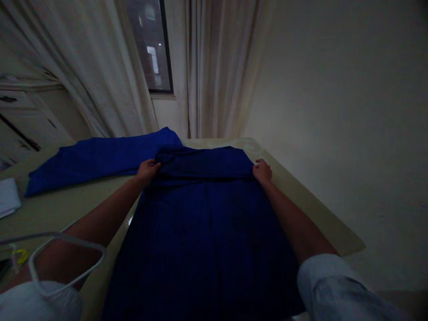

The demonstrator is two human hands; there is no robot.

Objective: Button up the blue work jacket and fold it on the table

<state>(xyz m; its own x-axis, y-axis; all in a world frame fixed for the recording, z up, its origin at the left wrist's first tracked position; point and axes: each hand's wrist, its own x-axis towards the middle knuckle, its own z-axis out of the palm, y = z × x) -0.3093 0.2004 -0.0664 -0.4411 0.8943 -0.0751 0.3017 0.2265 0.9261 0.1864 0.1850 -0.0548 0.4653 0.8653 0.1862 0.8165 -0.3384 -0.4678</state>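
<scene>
A dark blue cloth garment (200,232) lies spread on a pale padded surface (301,191), its far end folded over into a thick band. My left hand (147,171) grips the left end of that band, and my right hand (262,172) pinches its right end. A long blue sleeve or flap (100,160) of similar cloth stretches away to the left. Whether it joins the garment is hidden where the two overlap.
A white hanger (56,263) crosses in front of my left forearm. White papers (8,196) and a small yellow item (22,256) sit at the left edge. Beyond the surface hang pale curtains (214,67) beside a dark window (150,44). A white cabinet (26,120) stands at the left, a plain wall (334,111) at the right.
</scene>
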